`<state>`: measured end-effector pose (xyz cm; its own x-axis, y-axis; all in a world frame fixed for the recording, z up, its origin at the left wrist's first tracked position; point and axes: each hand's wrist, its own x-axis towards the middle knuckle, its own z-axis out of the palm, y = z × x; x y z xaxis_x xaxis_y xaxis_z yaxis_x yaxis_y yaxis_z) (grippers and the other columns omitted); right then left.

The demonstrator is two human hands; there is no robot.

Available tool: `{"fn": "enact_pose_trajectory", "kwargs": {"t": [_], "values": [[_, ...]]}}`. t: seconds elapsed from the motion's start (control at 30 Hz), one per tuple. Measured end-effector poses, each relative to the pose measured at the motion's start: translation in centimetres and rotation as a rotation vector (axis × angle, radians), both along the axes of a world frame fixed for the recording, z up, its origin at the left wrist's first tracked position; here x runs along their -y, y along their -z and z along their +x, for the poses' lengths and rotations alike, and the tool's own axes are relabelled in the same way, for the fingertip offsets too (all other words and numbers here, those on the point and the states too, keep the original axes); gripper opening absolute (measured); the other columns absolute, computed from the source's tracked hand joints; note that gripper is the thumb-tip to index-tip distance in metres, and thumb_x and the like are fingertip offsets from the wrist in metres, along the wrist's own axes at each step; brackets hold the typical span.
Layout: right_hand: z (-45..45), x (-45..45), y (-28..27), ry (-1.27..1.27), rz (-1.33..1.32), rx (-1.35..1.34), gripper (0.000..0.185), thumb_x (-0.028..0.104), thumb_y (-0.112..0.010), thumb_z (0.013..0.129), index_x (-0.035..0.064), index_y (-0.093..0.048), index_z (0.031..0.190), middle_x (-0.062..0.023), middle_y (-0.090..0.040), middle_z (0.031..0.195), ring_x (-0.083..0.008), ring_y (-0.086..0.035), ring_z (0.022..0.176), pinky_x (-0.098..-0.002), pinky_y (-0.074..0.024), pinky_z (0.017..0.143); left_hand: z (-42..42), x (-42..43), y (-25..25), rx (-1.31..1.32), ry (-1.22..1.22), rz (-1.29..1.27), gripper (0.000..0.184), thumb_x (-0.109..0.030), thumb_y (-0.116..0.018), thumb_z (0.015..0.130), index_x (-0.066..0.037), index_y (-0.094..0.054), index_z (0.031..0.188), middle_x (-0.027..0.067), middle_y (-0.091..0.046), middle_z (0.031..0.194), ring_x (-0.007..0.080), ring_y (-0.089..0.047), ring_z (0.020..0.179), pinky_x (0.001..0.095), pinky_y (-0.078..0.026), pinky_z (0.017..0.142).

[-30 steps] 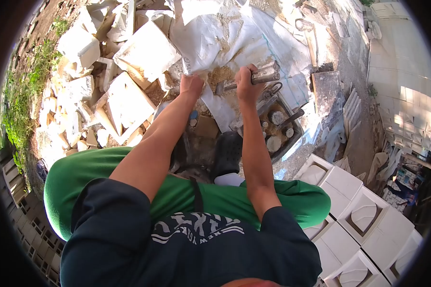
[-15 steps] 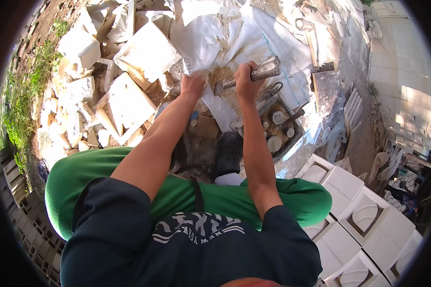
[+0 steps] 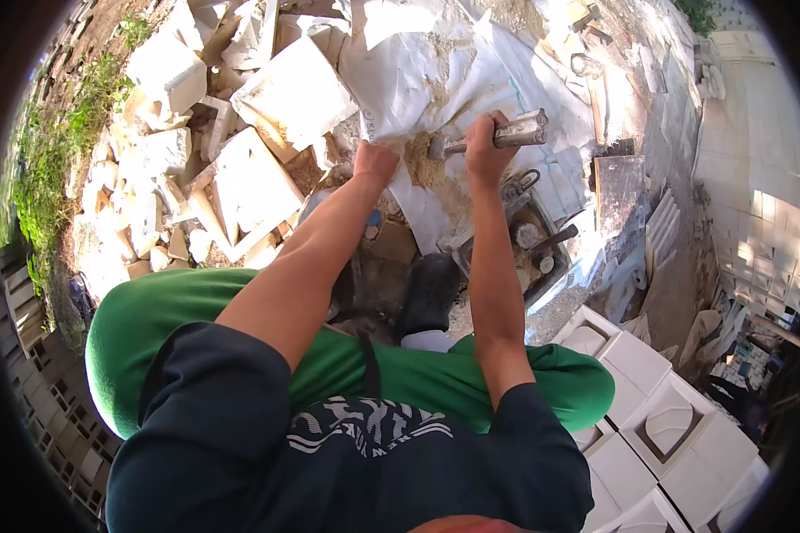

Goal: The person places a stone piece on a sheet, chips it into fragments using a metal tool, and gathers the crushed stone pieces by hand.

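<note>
My right hand (image 3: 489,153) is wrapped round a hammer-like tool (image 3: 523,131); its thick end points right and its narrow end lies left, over a sandy patch (image 3: 420,162) on the white sheet (image 3: 471,80). To the left, my left hand (image 3: 377,161) is closed at the sheet's edge, beside the broken pieces. What its fingers hold is hidden. Just right of my right forearm stands a dark tray (image 3: 549,282) with round pieces and a handled tool in it.
Broken white blocks (image 3: 298,93) are heaped at the left, with grass (image 3: 49,178) beyond. Patterned white blocks (image 3: 671,426) stand in rows at the lower right. A dark board (image 3: 622,188) lies right of the sheet. A black shoe (image 3: 431,293) is below my hands.
The whole scene has shifted right and slightly down in view. Both hands keep their closed grips, and the tool in my right hand has tilted slightly.
</note>
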<state>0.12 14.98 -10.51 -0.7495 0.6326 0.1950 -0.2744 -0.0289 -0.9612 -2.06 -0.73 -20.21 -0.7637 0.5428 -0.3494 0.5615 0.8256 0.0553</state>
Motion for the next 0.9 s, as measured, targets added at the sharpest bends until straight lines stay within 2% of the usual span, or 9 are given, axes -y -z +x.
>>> {"fn": "enact_pose_trajectory", "kwargs": {"t": [0.1,0.2,0.23,0.3,0.37,0.43,0.63,0.73,0.9], "values": [[1.4,1.3,-8.4,-0.068,-0.068,0.016,0.023,0.002,-0.050,0.080,0.0066,-0.039,0.060,0.0023,-0.039,0.051,-0.0035,-0.033,0.046,-0.0220,-0.0271,0.042,-0.1,0.1,-0.3,-0.001,0.038,-0.003,0.016,-0.015,-0.073,0.068,-0.012,-0.069,0.083,0.0042,-0.068,0.085,0.0187,-0.067,0.080,0.0344,-0.047,0.071],[1.2,1.6,-8.2,-0.085,-0.068,-0.010,0.025,0.004,-0.051,0.081,0.0074,-0.039,0.060,0.0031,-0.040,0.053,-0.0033,-0.033,0.046,-0.0216,-0.0269,0.043,-0.1,0.0,-0.4,-0.023,0.034,0.004,0.014,-0.015,-0.073,0.068,-0.012,-0.070,0.082,0.0039,-0.068,0.085,0.0189,-0.067,0.080,0.0338,-0.048,0.069],[0.7,1.3,-5.7,-0.075,0.034,-0.024,0.024,0.004,-0.052,0.082,0.0072,-0.041,0.061,0.0047,-0.041,0.055,-0.0026,-0.034,0.048,-0.0209,-0.0272,0.044,-0.3,0.1,-0.4,-0.028,0.035,0.001,0.014,-0.015,-0.073,0.068,-0.012,-0.070,0.082,0.0039,-0.068,0.085,0.0189,-0.067,0.080,0.0338,-0.048,0.069],[-0.5,1.7,0.3,-0.114,-0.033,-0.049,0.024,0.003,-0.052,0.082,0.0067,-0.042,0.061,0.0051,-0.042,0.056,-0.0022,-0.034,0.050,-0.0206,-0.0273,0.045,-0.1,-0.1,-0.5,-0.001,0.005,-0.006,0.012,-0.014,-0.072,0.069,-0.012,-0.070,0.081,0.0040,-0.068,0.085,0.0191,-0.067,0.081,0.0339,-0.048,0.070],[-0.8,1.7,0.9,-0.148,-0.091,-0.077,0.023,0.003,-0.052,0.082,0.0062,-0.043,0.061,0.0055,-0.042,0.058,-0.0017,-0.034,0.051,-0.0203,-0.0274,0.046,0.1,-0.1,-1.0,0.020,0.011,0.013,0.013,-0.015,-0.073,0.069,-0.012,-0.070,0.081,0.0042,-0.068,0.085,0.0193,-0.067,0.081,0.0341,-0.048,0.071],[-0.5,2.2,-1.4,-0.208,0.047,0.112,0.023,0.001,-0.052,0.082,0.0058,-0.044,0.060,0.0060,-0.042,0.058,-0.0017,-0.035,0.052,-0.0200,-0.0273,0.047,1.2,0.2,-0.3,0.055,0.011,0.021,0.013,-0.016,-0.074,0.068,-0.012,-0.070,0.081,0.0044,-0.068,0.085,0.0195,-0.067,0.082,0.0342,-0.047,0.072],[1.3,1.5,-8.3,-0.114,-0.042,-0.006,0.026,0.002,-0.050,0.082,0.0087,-0.036,0.061,0.0036,-0.035,0.053,-0.0054,-0.032,0.046,-0.0239,-0.0280,0.045,-0.1,0.3,-0.6,0.030,0.020,0.021,0.016,-0.017,-0.076,0.066,-0.011,-0.070,0.080,0.0052,-0.068,0.086,0.0197,-0.067,0.084,0.0346,-0.047,0.073],[1.1,1.2,-4.9,-0.127,-0.020,-0.024,0.024,0.002,-0.051,0.083,0.0060,-0.044,0.061,0.0068,-0.040,0.058,-0.0021,-0.035,0.052,-0.0211,-0.0282,0.047,0.0,0.2,-0.6,0.016,-0.012,0.020,0.017,-0.018,-0.077,0.066,-0.011,-0.070,0.081,0.0059,-0.068,0.086,0.0198,-0.066,0.085,0.0345,-0.048,0.072],[0.5,1.3,0.8,-0.121,-0.078,0.024,0.025,0.002,-0.053,0.082,0.0070,-0.042,0.061,0.0062,-0.039,0.057,-0.0017,-0.034,0.052,-0.0204,-0.0286,0.047,-0.7,0.0,0.0,0.023,0.023,0.029,0.024,-0.022,-0.078,0.066,-0.010,-0.069,0.085,0.0055,-0.068,0.084,0.0190,-0.066,0.084,0.0335,-0.048,0.071]]}}
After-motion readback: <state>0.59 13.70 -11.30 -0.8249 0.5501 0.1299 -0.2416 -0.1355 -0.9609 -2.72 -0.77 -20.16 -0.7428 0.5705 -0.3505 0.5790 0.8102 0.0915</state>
